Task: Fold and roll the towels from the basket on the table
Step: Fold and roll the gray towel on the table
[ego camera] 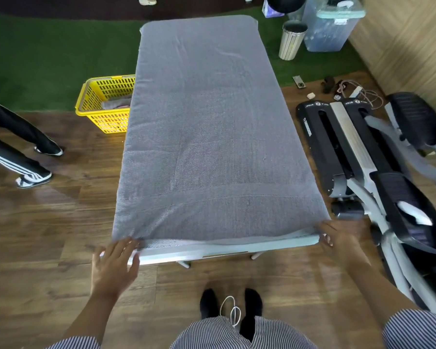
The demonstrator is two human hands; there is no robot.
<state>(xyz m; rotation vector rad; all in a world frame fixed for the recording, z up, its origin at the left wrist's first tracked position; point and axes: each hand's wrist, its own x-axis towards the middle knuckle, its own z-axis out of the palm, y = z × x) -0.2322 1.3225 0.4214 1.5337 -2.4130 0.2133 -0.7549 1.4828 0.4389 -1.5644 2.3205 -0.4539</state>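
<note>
Wood floor, white folding desk [212,250] covered by large grey terry towel [212,122]. Left hand [115,263] fingers spread at near-left corner; right hand [337,241] pinches near-right corner. Yellow plastic basket [103,102] left of desk.

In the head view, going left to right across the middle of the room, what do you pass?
Another person's striped trouser legs → yellow basket with a towel inside → grey towel spread over the table → black and silver exercise machine.
</note>
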